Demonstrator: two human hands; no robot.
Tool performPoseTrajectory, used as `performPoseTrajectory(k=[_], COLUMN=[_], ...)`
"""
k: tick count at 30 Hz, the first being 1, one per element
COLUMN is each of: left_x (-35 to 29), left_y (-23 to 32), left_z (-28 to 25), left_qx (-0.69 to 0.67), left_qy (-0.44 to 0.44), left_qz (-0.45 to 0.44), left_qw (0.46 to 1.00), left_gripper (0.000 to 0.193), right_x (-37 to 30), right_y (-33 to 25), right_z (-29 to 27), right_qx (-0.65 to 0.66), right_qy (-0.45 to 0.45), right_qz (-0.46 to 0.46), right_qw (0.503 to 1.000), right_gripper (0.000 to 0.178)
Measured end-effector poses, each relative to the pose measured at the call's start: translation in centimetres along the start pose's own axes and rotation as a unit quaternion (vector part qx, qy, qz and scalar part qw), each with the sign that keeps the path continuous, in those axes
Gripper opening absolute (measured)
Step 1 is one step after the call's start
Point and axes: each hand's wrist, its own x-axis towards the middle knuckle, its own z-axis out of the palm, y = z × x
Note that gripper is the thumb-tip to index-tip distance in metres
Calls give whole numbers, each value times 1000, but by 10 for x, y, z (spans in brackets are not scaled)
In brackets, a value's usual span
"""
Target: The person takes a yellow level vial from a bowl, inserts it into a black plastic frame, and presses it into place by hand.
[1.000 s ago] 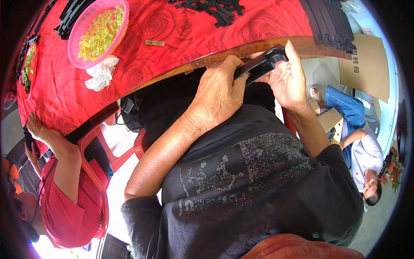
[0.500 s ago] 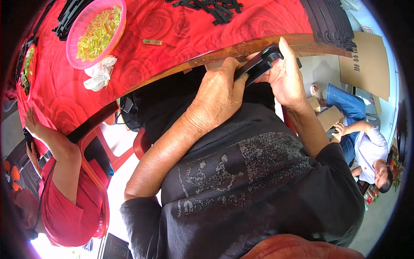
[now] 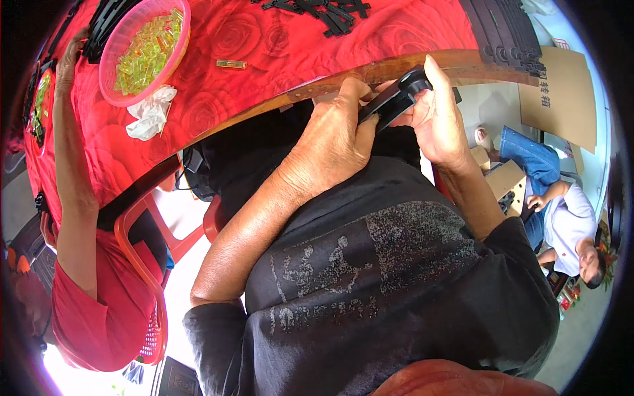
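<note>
A long black plastic part with a rounded end [image 3: 389,105] is held between my two hands, above my lap at the table's front edge. My left hand [image 3: 330,138] is closed round its lower left end, the thumb lying along it. At the rounded upper end, my right hand [image 3: 441,129] grips it from the right, with a finger pointing up beside that end. My palms and fingers hide much of the part. On the red tablecloth [image 3: 224,33] beyond, a single small yellow vial [image 3: 231,64] lies alone.
A pink basket [image 3: 105,79] holds many yellow vials [image 3: 148,63], beside a crumpled white tissue [image 3: 150,113]. Black strips lie in a loose heap [image 3: 323,14] and a stack [image 3: 505,39]. At left a co-worker's arm [image 3: 76,158] reaches across the table; another person [image 3: 571,224] sits right near cardboard [image 3: 558,99].
The co-worker's arm at left has stretched forward toward the black strips behind the basket. The person at right has lowered a hand. My hands and the black part have barely moved.
</note>
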Motion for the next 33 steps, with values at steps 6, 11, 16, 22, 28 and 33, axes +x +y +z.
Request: performPoseTrajectory(k=[6, 11, 16, 22, 28, 33], left_x=[-3, -1, -2, -3, -21, -22], left_y=[0, 8, 8, 6, -4, -4], left_z=[-1, -2, -3, -22, -24, -22], left_qx=[-4, -6, 0, 31, -59, -68], left_qy=[-2, -22, -12, -35, -57, -54], left_qz=[6, -21, -26, -31, -55, -59], left_qw=[1000, 1000, 1000, 998, 995, 994], left_gripper=[30, 29, 27, 27, 31, 32], right_x=[-2, -4, 1, 9, 14, 14], right_y=[-4, -5, 1, 3, -8, -13], right_z=[5, 3, 0, -13, -21, -18], right_qx=[-27, -14, 3, 49, 17, 15], right_qy=[6, 11, 7, -27, -16, 4], right_qz=[-6, -6, -16, -44, -85, -122], right_qw=[1000, 1000, 1000, 997, 996, 992], right_gripper=[62, 59, 59, 63, 67, 63])
